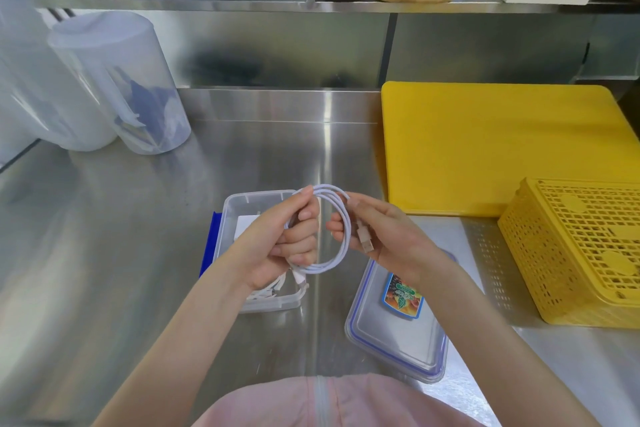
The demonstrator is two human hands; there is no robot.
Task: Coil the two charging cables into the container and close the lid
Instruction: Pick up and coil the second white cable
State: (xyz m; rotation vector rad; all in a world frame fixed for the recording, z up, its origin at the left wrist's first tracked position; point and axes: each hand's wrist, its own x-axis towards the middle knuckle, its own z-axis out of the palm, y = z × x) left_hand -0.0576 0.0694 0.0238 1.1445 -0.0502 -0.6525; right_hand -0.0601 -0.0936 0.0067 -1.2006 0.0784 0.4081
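Looped into a few round turns, a white charging cable (337,236) is held above the steel counter (138,218) by both hands. The left hand (287,243) is closed around the coil's left side; the right hand (377,236) pinches the right side, near the USB plug (365,239). Below the left hand sits the clear container (242,204) — a second cable (266,293) is seen inside. The lid (398,333) lies just beside it, off, to the right.
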